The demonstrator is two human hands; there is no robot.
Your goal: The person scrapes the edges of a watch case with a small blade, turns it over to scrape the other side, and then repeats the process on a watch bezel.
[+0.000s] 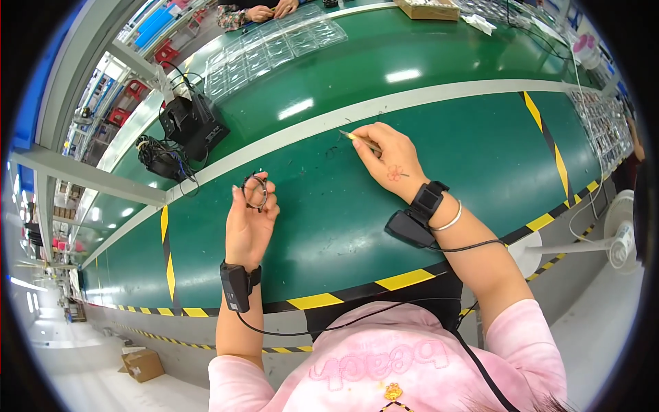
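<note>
My left hand (251,216) is raised over the green bench, its fingers closed on a thin dark ring-shaped part (256,193). Light shows through the middle of that ring. Farther right, my right hand (388,151) pinches a slim craft knife (355,138) with a pointed metal tip and a yellowish collar. The knife points left, apart from the ring. Small dark scraps (332,151) lie on the bench between the hands. Each wrist wears a black strapped device with a cable.
A black charger-like box (195,130) with tangled cables stands at the far left. Clear plastic trays (274,51) lie across the bench near another person's hands (271,10). A cardboard box (429,8) sits at the back. Trays of parts (596,123) are at the right end.
</note>
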